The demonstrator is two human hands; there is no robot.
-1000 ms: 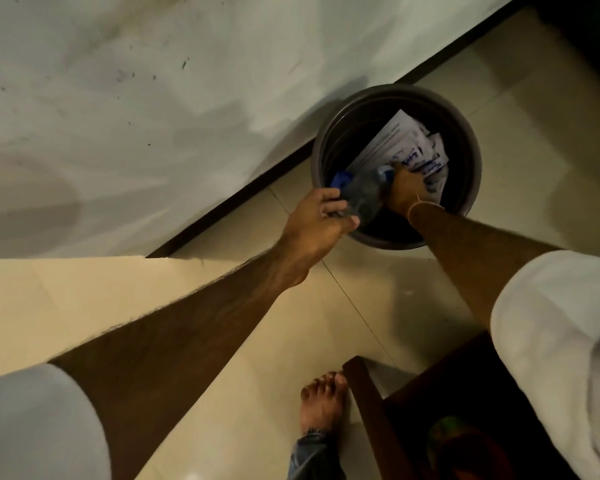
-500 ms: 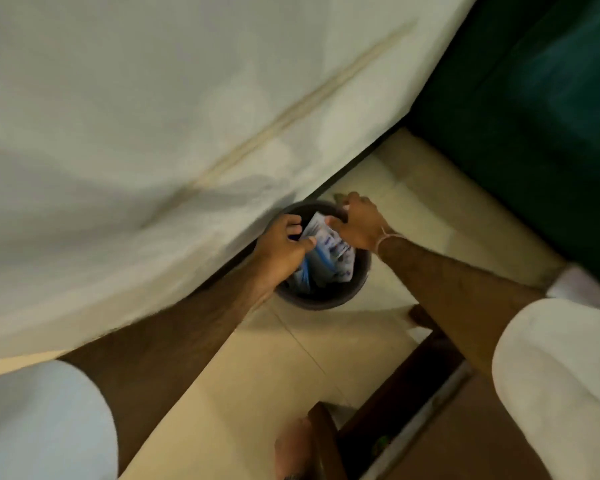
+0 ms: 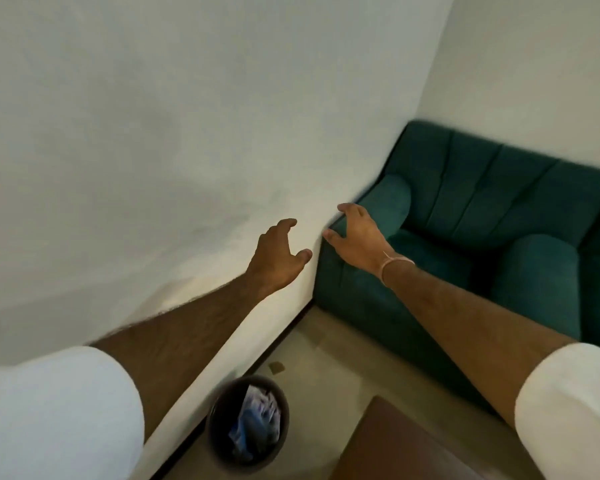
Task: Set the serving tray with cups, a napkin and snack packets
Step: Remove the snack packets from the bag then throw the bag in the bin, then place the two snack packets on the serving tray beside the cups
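Both hands, left hand (image 3: 277,259) and right hand (image 3: 355,237), hang empty with wide grip before a wall. Tray unseen; packets (image 3: 257,422) lie in the bin (image 3: 219,431), likely soiled if reused.

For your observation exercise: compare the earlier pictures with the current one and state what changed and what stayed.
Both hands left the bin and rose: left hand and right hand now hover open and empty. The papers and bottle were let go inside. The bin stayed by the wall.
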